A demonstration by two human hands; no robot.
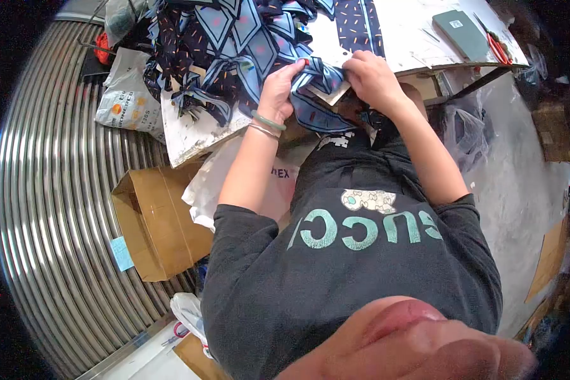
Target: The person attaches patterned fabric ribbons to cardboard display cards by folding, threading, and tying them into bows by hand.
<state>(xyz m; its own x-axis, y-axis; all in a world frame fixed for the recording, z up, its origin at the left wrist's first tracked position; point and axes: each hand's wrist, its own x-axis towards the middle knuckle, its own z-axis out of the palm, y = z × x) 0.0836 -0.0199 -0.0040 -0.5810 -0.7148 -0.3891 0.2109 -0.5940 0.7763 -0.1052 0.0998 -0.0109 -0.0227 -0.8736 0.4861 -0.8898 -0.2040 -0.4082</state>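
My left hand [277, 94], with a bangle at the wrist, is closed around a blue patterned fabric strip [323, 79] with dark edges, which looks folded or looped. My right hand [375, 81] is at the strip's right end, fingers curled together in a pinch; their tips are partly hidden, and the strip seems to run into them. A pale flat card-like piece [335, 96] shows below the strip, between the hands. More of the blue cloth hangs over the table's front edge, above my lap. A heap of similar patterned fabric strips [234, 31] lies left of and beyond my hands.
On the white table [402, 25] lie a dark green flat box [460, 35] and red-handled scissors [499, 49] at the right. A white printed bag [130, 101] and an open cardboard box [164, 221] stand at left, near a ribbed metal shutter [57, 190]. Clear plastic [467, 136] hangs right.
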